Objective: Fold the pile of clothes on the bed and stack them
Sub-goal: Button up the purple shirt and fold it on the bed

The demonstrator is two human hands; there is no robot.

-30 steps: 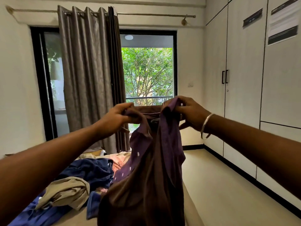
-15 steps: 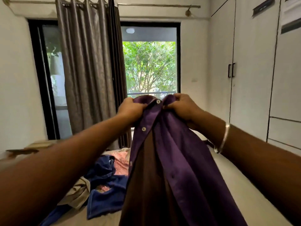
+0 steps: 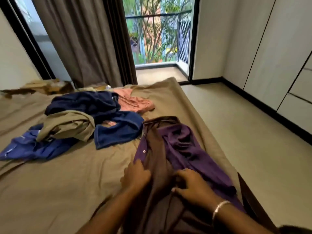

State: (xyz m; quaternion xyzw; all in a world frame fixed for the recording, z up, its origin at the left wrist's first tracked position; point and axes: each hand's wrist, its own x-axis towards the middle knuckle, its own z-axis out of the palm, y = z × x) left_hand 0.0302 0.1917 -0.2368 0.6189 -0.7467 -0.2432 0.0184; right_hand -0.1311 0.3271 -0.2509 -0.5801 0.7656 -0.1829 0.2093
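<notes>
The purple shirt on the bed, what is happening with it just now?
A person is laying the purple shirt out on the bed, near its right edge. The left hand rests on the button side and the right hand holds the cloth lower down. It is not folded yet. The other clothes lie unfolded in a heap behind: a blue garment, a khaki one and a pink one.

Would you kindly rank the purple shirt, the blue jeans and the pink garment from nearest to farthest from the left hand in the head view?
1. Purple shirt, under the left hand.
2. Blue jeans, ahead, slightly left.
3. Pink garment, farthest, toward the window.
</notes>
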